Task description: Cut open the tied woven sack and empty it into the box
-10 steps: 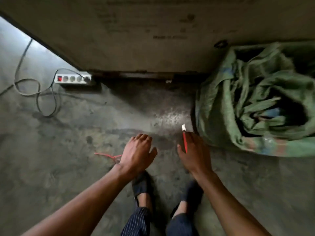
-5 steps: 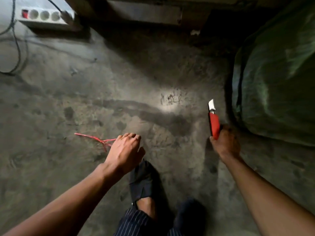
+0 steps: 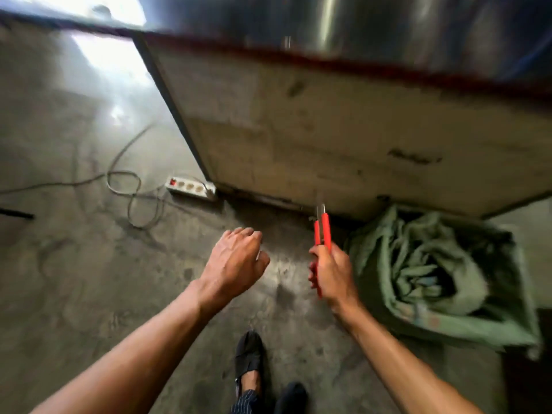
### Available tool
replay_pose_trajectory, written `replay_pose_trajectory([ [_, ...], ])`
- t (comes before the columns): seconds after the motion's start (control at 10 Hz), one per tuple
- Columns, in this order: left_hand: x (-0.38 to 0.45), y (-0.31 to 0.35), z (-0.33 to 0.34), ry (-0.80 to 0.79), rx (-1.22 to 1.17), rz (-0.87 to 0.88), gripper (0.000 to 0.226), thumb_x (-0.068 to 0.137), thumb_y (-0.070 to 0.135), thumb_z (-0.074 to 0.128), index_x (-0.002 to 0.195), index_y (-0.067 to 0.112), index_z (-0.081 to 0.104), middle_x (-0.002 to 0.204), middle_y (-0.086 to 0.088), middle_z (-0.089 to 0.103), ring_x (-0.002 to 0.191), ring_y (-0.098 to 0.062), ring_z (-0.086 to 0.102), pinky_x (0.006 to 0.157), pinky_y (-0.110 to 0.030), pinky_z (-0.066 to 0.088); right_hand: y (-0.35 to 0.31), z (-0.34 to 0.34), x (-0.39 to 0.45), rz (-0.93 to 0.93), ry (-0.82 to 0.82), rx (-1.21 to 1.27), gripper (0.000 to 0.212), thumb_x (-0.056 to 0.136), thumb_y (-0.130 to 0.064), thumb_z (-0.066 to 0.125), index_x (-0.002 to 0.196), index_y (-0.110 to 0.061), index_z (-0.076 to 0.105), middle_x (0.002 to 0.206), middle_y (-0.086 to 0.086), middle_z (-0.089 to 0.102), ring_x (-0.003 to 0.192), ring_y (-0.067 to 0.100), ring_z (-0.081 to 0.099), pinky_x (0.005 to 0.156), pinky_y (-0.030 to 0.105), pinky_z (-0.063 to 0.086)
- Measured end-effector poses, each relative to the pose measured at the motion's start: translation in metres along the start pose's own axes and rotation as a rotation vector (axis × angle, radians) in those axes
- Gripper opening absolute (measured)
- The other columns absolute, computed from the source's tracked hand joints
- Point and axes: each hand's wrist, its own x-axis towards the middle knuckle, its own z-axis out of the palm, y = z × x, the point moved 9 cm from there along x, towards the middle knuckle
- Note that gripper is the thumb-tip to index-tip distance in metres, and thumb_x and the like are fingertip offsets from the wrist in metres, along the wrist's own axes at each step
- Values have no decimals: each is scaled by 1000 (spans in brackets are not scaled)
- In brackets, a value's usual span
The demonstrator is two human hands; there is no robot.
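A crumpled green woven sack (image 3: 430,273) sits on the floor at the right, its mouth open and folded down. Directly behind it rises the tall wall of a large cardboard box (image 3: 343,138). My right hand (image 3: 331,273) grips a red-handled cutter (image 3: 322,231), blade pointing up, just left of the sack. My left hand (image 3: 236,261) hovers over the floor beside it, fingers loosely curled and holding nothing.
A white power strip (image 3: 191,188) with a looping grey cable (image 3: 131,192) lies on the concrete floor at the box's left corner. My two dark shoes (image 3: 251,360) stand at the bottom centre. A dark object (image 3: 15,213) pokes in at the left edge.
The view has tilted up, so the box wall and the sack's open mouth show again. My right hand has risen with the cutter. The red string on the floor is out of sight.
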Motion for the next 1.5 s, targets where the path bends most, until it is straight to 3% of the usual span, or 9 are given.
replay_pose_trajectory([
  [0.2,7,54,-201,180,23,31,25,73,35,43,64,15,55,66,-5,63,70,-28,64,63,-34,50,-234,-55,-90,-351,80,30,23,92,-26,50,75,-10,52,56,3,49,32,10,48,38,28,46],
  [0.4,53,62,-291,313,35,20,34,74,44,43,73,19,65,72,4,69,67,-17,68,58,-23,52,-331,-106,-81,-423,221,118,17,93,-20,50,85,-5,54,58,5,54,45,16,50,41,24,42],
  [0.7,203,35,-276,162,-99,3,40,91,33,45,120,10,59,125,-3,62,121,-21,54,99,-33,41,-366,-103,46,-261,247,-6,28,89,-25,58,85,2,62,65,9,58,58,19,56,56,35,49],
  [0.9,276,8,-246,38,-7,73,30,68,46,41,66,27,65,66,13,66,64,-5,68,56,-16,52,-366,-88,119,-178,287,-89,28,78,-22,69,75,5,60,61,8,57,55,23,58,58,44,54],
  [1.0,297,-7,-248,31,18,68,43,71,45,40,86,20,71,90,6,74,86,-12,71,70,-23,56,-374,-82,139,-189,299,-114,17,78,-15,70,79,-1,61,70,9,63,60,20,58,59,36,50],
  [1.1,311,-20,-234,-76,-14,42,65,84,48,32,132,8,52,144,-14,48,135,-28,42,109,-36,35,-376,-76,154,-192,317,-210,16,75,-15,72,76,-3,61,70,7,64,61,19,59,59,33,47],
  [1.3,313,-31,-218,-97,35,36,65,84,50,31,127,11,58,140,-12,52,130,-27,49,103,-37,42,-382,-72,158,-262,409,-523,20,77,-34,68,82,-15,63,78,3,66,72,20,63,62,35,53],
  [1.4,313,-31,-226,-58,-85,59,63,92,47,35,145,14,34,157,-7,26,146,-22,19,116,-33,18,-385,-72,156,-291,394,-660,31,82,-42,60,94,-14,64,90,6,59,84,24,61,69,36,52],
  [1.5,287,-44,-242,110,-246,54,59,84,60,32,131,29,50,136,0,57,129,-12,48,103,-22,35,-371,-88,135,-331,438,-538,21,81,-34,66,100,-25,68,87,3,57,83,20,60,71,27,49],
])
